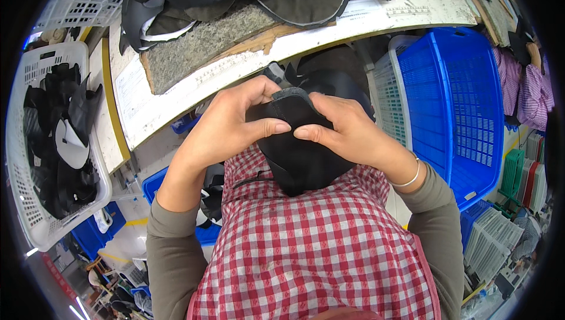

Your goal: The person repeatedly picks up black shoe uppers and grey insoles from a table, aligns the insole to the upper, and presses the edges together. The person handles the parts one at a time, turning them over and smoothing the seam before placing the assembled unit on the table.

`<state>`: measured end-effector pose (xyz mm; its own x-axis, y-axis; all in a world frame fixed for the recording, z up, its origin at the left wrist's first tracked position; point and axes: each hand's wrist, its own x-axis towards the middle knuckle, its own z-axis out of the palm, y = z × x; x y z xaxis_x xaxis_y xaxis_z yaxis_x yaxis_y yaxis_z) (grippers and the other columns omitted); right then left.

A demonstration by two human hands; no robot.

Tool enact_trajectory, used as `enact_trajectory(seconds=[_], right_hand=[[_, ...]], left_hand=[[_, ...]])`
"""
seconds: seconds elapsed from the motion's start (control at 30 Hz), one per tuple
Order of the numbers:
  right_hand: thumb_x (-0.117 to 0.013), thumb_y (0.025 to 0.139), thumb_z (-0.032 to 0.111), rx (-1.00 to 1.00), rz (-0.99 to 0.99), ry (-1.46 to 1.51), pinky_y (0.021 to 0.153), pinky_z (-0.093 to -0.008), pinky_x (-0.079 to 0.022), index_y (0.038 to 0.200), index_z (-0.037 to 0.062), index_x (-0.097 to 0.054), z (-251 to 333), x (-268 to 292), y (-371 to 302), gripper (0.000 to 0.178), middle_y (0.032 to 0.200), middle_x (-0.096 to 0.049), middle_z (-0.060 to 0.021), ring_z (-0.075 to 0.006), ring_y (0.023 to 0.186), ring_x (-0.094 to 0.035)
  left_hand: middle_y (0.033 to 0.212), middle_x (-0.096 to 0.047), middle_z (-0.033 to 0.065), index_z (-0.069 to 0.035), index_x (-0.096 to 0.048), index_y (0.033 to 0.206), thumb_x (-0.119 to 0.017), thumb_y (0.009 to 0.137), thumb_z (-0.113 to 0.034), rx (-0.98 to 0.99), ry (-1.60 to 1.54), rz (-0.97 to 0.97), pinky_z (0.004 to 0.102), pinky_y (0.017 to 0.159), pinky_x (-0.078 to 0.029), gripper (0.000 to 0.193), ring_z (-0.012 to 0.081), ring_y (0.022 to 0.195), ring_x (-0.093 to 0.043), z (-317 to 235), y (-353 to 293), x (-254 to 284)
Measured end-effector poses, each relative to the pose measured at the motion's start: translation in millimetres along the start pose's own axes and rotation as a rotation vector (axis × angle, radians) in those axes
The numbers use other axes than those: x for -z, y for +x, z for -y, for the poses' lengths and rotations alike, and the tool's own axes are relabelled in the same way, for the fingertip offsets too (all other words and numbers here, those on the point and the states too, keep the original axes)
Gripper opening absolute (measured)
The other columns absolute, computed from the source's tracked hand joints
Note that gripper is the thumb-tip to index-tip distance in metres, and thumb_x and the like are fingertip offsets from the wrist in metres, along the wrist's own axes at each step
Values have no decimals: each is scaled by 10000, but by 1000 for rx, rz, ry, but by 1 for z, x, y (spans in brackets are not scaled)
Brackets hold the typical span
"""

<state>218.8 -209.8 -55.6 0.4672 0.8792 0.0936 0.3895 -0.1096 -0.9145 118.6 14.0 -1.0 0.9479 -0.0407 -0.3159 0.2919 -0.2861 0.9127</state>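
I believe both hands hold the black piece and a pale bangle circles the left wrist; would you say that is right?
Not quite: the head view shows the pale bangle on the right wrist. Both hands do hold the black piece.

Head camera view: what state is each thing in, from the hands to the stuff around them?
Left hand: pinching black piece.
Right hand: pinching it too.
Black piece: held near its upper edge, hanging down.
Apron: worn.
Bracelet: worn, right wrist.
White basket: holding dark pieces.
Grey slab: on worktable, partly covered.
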Motion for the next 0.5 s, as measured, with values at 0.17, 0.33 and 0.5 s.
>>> enact_trajectory(seconds=[0.17,0.33,0.5], right_hand=[[-716,975,321,-16,33,-23,713,-469,-514,1010,-13,-596,6,-3,4,357,890,-676,-211,-421,837,-671],[-698,989,313,-10,97,15,717,-477,-520,1022,-13,-606,5,-1,5,341,899,-685,-234,-440,855,-676],[-691,990,300,21,117,-46,722,-487,-523,1046,-4,-624,3,-2,7,317,895,-693,-233,-450,851,-673]], left_hand=[[985,-704,18,4,-634,1159,-814,841,31,-67,-8,-110,228,804,-509,366,66,891,-630,-3,-5,-9],[960,-714,39,13,-622,1163,-796,831,65,-15,71,-152,238,800,-517,378,72,899,-640,-4,-9,-17],[961,-710,39,19,-648,1136,-787,859,31,-32,135,-173,258,801,-525,310,80,909,-644,-3,-9,-18]])
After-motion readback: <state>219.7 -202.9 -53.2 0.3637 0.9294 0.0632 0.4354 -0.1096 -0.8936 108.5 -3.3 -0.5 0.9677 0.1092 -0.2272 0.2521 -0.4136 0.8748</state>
